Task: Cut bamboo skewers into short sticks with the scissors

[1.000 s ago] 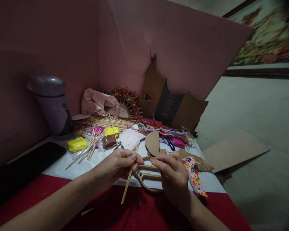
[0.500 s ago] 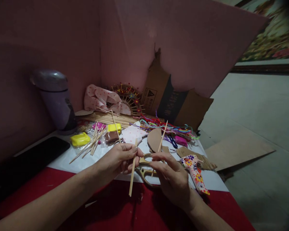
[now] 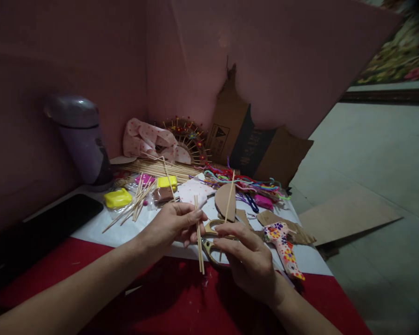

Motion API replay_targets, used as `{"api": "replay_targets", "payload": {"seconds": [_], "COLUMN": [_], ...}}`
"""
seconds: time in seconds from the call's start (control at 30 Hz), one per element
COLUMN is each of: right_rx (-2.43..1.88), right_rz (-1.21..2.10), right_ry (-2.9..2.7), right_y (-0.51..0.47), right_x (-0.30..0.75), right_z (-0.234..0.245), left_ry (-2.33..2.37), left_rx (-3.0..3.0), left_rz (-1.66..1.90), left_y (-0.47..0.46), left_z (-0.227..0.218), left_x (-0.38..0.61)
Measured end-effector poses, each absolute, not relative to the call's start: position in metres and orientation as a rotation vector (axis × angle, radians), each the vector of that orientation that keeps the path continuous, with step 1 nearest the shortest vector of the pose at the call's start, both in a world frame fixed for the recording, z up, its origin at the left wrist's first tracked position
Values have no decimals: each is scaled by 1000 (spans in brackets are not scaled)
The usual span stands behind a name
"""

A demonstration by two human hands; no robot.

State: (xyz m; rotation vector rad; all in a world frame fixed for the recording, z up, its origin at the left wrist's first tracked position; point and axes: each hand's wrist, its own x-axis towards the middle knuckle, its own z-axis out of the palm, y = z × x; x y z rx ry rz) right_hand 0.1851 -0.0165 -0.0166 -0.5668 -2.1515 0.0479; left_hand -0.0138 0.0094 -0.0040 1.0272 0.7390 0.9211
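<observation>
Two thin bamboo skewers point(image 3: 200, 253) are pinched side by side between the thumb and fingers of my left hand point(image 3: 181, 223). Another skewer point(image 3: 230, 195) is held upright, leaning a little, by the fingertips of my right hand point(image 3: 249, 256). Under and between my hands lie gold-handled scissors point(image 3: 208, 244), partly covered by my right fingers. Just beyond them rests a rounded piece of cardboard point(image 3: 225, 202). A polka-dotted cloth piece point(image 3: 192, 190) lies past my left hand. Short loose skewers point(image 3: 138, 204) are piled to its left.
A purple tumbler point(image 3: 82, 144) and black phone point(image 3: 78, 214) stand at left. Yellow clay packs point(image 3: 118, 198), a bundle of long sticks point(image 3: 150, 168) and colourful pipe cleaners point(image 3: 244, 180) fill the back. Torn cardboard point(image 3: 254, 144) leans on the wall; a flowered cloth shape point(image 3: 282, 246) lies right.
The skewer in my right hand now leans further left. The pair in my left hand has tilted, its lower ends swinging right. The view has shifted slightly.
</observation>
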Motion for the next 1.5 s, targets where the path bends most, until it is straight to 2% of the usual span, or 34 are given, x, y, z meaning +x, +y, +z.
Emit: {"api": "replay_targets", "payload": {"seconds": [0.8, 1.03, 1.3, 1.5], "right_rx": [-348, -516, -550, -538], "right_rz": [266, 49, 5, -17], "right_ry": [-2471, -2235, -2206, -2218], "right_y": [-26, -28, -22, -23], "right_x": [172, 179, 184, 183], "right_z": [-11, -13, -16, -16], "left_ry": [825, 988, 1080, 1114], "left_rx": [1167, 1389, 1605, 1758], "left_rz": [902, 1260, 1658, 1634], "left_y": [4, 8, 10, 19], "left_z": [-5, 8, 4, -8], "left_x": [-7, -15, -21, -20]}}
